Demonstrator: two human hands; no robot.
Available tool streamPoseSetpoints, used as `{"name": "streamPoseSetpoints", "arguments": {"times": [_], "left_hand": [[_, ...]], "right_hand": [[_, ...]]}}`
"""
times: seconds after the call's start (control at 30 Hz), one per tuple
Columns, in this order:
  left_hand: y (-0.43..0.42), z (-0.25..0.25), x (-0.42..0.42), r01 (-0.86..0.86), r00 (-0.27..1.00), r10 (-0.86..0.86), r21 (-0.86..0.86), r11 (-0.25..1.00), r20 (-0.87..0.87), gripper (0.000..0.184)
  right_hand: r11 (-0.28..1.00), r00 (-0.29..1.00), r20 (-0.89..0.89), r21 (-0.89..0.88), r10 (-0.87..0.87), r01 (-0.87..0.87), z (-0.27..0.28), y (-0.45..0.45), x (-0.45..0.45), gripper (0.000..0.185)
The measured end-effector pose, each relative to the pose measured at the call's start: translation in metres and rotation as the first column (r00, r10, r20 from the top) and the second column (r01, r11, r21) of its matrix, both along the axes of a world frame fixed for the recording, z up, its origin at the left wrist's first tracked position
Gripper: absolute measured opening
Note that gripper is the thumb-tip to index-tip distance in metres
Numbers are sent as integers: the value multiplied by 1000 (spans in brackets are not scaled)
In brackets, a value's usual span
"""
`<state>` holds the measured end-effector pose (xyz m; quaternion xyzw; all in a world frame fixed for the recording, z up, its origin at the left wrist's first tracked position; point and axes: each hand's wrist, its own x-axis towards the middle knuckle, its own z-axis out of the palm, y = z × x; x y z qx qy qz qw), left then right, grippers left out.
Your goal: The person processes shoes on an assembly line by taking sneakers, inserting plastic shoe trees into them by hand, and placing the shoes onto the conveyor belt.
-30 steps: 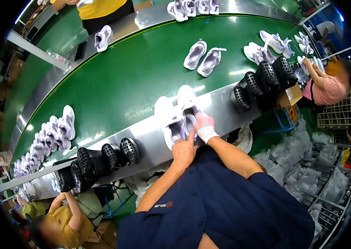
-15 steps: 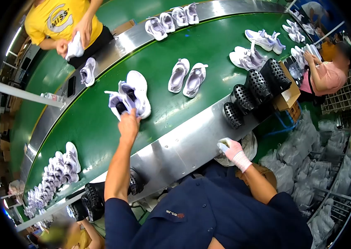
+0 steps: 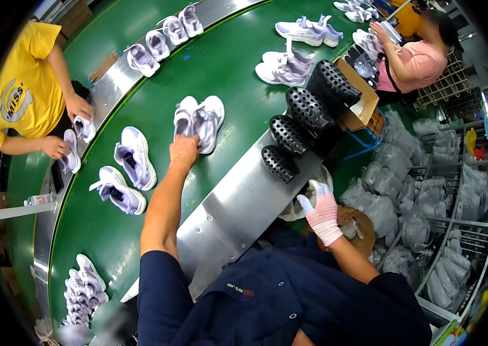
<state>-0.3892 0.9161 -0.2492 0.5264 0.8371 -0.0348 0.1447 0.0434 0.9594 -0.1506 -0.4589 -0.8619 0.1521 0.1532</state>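
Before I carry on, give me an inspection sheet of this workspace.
Surface: green tabletop with a steel ledge on the wearer's side.
Job's things: white-and-lavender shoe pair at the left hand; another pair lies to its left in the picture.
Clutter: black perforated forms in a row; open carton beside them.
Fingers: left bare, at the pair's heel end, grip unclear; right hand gloved, open, apart from the shoes.
Cables: nothing seen.
Surroundings: person in yellow handling shoes opposite; person in pink at right; plastic bags below them.
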Motion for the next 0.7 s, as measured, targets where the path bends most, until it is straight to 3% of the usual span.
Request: {"name": "streamPoseSetpoints", "arguments": {"times": [0.1, 0.2, 0.23, 0.3, 0.37, 0.43, 0.47, 0.63, 0.7], "left_hand": [[-16, 6, 28, -2, 993, 22, 175, 985, -116, 28], [-73, 23, 100, -72, 992, 100, 304, 950, -77, 26], [-96, 22, 127, -84, 992, 109, 296, 951, -70, 28], [-132, 31, 180, -190, 976, 170, 147, 971, 135, 34], [-151, 48, 219, -259, 935, 259, -32, 965, 241, 53], [-166, 45, 240, -291, 897, 279, -17, 957, 343, 63], [-174, 45, 243, -271, 872, 235, 22, 962, 430, 73], [-186, 101, 240, -334, 882, 305, 19, 942, 359, 70], [-190, 110, 228, -452, 765, 259, 205, 868, 590, 71]], "right_hand": [[994, 994, 40, 46, 98, -100, -8, 13, -16, 69], [995, 978, 189, 13, 94, -98, -11, 18, -37, 74], [995, 971, 217, 16, 97, -103, -13, 20, -42, 76], [993, 971, 222, 64, 87, -103, -15, 23, -49, 76], [994, 949, 311, 69, 54, -79, -14, 25, -55, 73], [985, 944, 328, 148, 34, -86, -19, 28, -58, 61], [980, 947, 318, 174, 40, -100, -21, 29, -58, 58], [943, 970, 214, 284, 115, -174, -8, 25, -52, 48], [930, 971, 80, 279, 224, -238, 21, 9, -46, 45]]}}
